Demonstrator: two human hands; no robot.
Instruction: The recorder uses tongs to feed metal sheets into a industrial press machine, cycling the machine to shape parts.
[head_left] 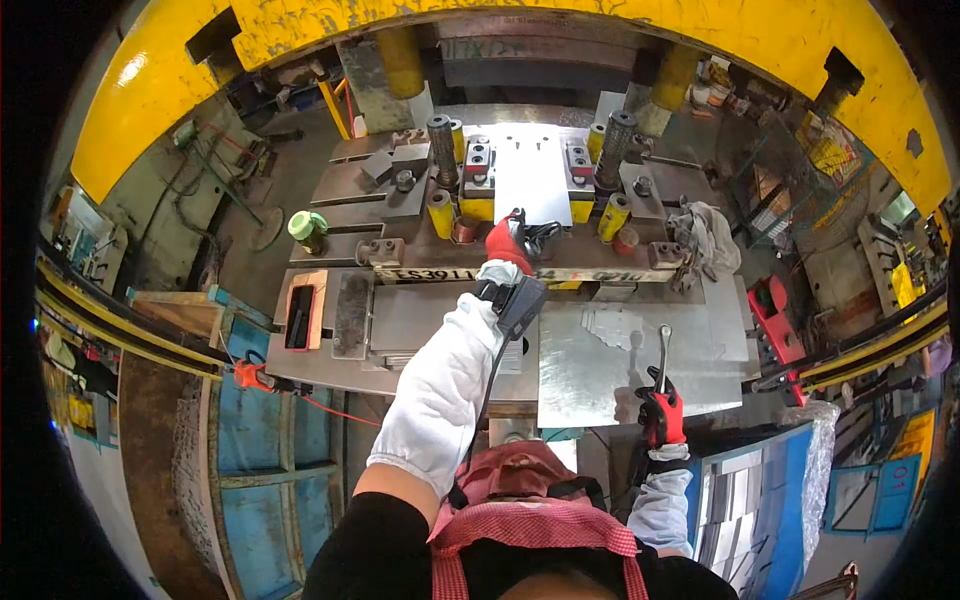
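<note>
My left hand [514, 240], in a red and black glove, reaches forward to the near edge of a bright metal sheet [533, 180] lying in the press die. Its fingers are closed at that edge, though the grip is partly hidden. Lower right, my right hand [661, 414], in a matching glove, is wrapped round a silvery wrench [665, 352], whose ring-shaped end points away from me. Under the wrench lies a wide, flat sheet of metal [590, 385] on the press table. White sleeves cover both forearms.
Dark guide posts [443, 150] and yellow cylinders [614, 216] flank the die. A yellow press beam [560, 18] arches above. A phone [299, 316], a green-capped bottle [307, 230] and a grey rag [706, 240] lie around. A blue bin [765, 500] of metal pieces stands right.
</note>
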